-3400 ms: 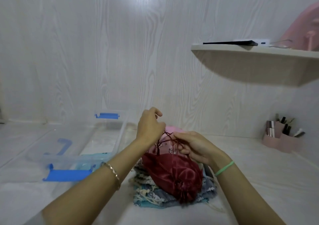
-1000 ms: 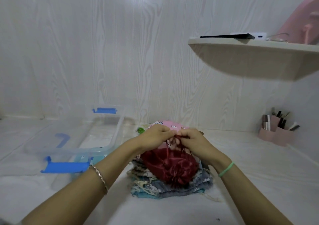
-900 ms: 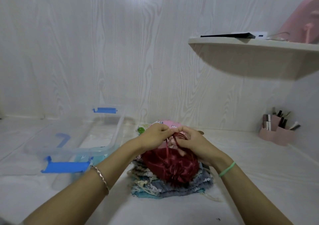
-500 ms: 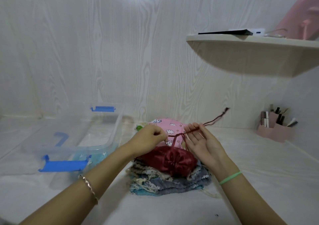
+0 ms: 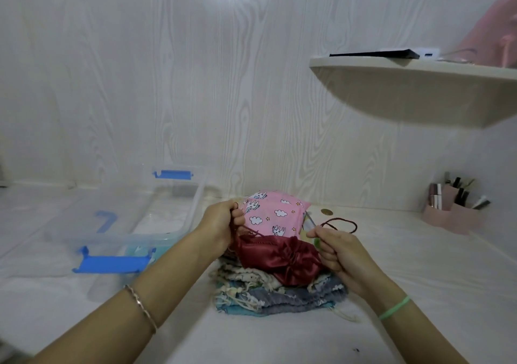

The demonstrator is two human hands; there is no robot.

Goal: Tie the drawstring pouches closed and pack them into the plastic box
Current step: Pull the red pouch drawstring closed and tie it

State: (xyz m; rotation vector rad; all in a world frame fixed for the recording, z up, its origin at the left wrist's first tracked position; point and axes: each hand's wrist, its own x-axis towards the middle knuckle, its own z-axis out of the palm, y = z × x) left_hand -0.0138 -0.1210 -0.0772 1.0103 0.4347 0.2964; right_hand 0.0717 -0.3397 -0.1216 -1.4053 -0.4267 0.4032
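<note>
A dark red satin drawstring pouch [image 5: 275, 259] lies gathered on top of a stack of folded fabric pouches [image 5: 282, 293]. Behind it leans a pink pouch with a cloud print [image 5: 275, 215]. My left hand [image 5: 222, 225] grips one end of the red drawstring at the pouch's left side. My right hand [image 5: 340, 253] pinches the other red cord [image 5: 340, 222], which loops up beyond its fingers. The clear plastic box [image 5: 179, 233] with blue latches stands open to the left; something pale blue shows through its front wall.
A pink organiser [image 5: 454, 214] with small cosmetics stands at the right against the wall. Above it juts a white corner shelf [image 5: 414, 89] carrying a black flat device. A small gold coin-like disc [image 5: 326, 212] lies behind the pouches. The box's lid [image 5: 36, 218] lies left of the box.
My hands have pulled apart, left and right, with the cord ends in them. The red pouch's mouth is now drawn tight and my right hand, open before, has curled round the cord.
</note>
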